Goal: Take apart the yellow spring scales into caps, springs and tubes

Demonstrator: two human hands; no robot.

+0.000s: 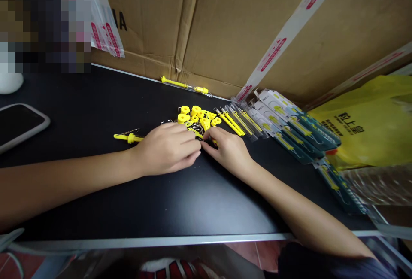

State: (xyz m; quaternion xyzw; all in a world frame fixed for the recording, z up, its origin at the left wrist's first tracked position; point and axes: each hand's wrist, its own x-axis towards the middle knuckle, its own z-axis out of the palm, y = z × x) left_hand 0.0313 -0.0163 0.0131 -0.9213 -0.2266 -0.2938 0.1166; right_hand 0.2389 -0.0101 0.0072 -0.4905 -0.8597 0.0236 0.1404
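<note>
My left hand (172, 148) is closed over the middle of the black table (154, 210), at the near edge of a pile of yellow plastic parts (195, 115) mixed with metal hooks. A yellow piece with a metal hook (130, 137) pokes out beside its wrist side. Thumb and index finger of my right hand (227, 146) are pinched together at the pile's near right edge, almost touching my left fingers. What either hand holds is too small and hidden to make out. Yellow rods with clear tubes (236, 120) lie just right of the pile.
A finished-looking yellow tool (183, 85) lies by the cardboard box (231, 25) at the back. Packaged yellow items (289, 124) are stacked at the right, beside a yellow bag (370, 124). A phone (21, 124) and a white object (10, 82) sit at the left.
</note>
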